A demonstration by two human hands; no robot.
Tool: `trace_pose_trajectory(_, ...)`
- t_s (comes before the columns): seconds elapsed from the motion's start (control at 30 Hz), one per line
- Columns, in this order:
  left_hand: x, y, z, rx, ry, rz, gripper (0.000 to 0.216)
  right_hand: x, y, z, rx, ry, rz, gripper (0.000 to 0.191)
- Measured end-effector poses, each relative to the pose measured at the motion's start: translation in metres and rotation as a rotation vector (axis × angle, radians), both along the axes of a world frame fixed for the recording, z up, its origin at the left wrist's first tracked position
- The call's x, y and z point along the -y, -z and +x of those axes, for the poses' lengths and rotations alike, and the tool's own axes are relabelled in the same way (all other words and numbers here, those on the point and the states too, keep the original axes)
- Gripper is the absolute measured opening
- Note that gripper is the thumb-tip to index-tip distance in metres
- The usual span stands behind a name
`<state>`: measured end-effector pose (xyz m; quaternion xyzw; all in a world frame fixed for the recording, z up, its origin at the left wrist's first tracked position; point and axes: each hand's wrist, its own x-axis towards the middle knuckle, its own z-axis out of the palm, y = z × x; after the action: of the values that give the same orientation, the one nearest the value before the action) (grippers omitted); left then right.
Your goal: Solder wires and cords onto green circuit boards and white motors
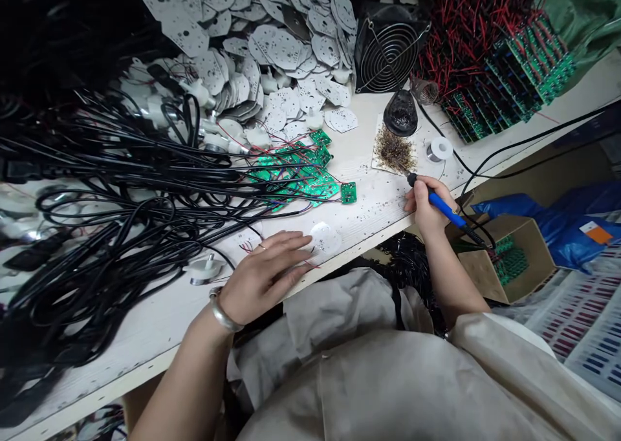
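The right hand grips a soldering iron pen-like, likely for control, tip toward brown crumbs at eleven o'clock; the left hand, grip unclear, has a white disc at two o'clock

So the right hand had a blue soldering iron in its grip, tip down by a messy patch of brown crumbs on a pale pad. The left hand was stretched low over the bench, fingertips right by a round white disc, with a few thin red wires around them. Couldn't tell if it was pinching any. Just past that sat a little square green board, next to a heap of others and a huge tangle of black cables. Solder spool was near the pad, black fan behind, tons of grey plates off to its left.
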<state>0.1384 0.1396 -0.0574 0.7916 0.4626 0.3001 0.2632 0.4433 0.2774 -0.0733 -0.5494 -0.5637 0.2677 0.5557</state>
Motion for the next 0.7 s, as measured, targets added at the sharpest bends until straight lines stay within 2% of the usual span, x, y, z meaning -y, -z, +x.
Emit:
trace_pose_trajectory(0.23, 0.001, 0.010, -0.002, -0.035, 0.018, 0.151, 0.014, -0.002, -0.001, 0.003, 0.022, -0.065, 0.001, 0.025)
trace_pose_trajectory(0.7, 0.001, 0.004, 0.008, -0.109, -0.052, 0.174, 0.005, -0.002, -0.009, 0.004, -0.013, -0.101, -0.011, 0.026)
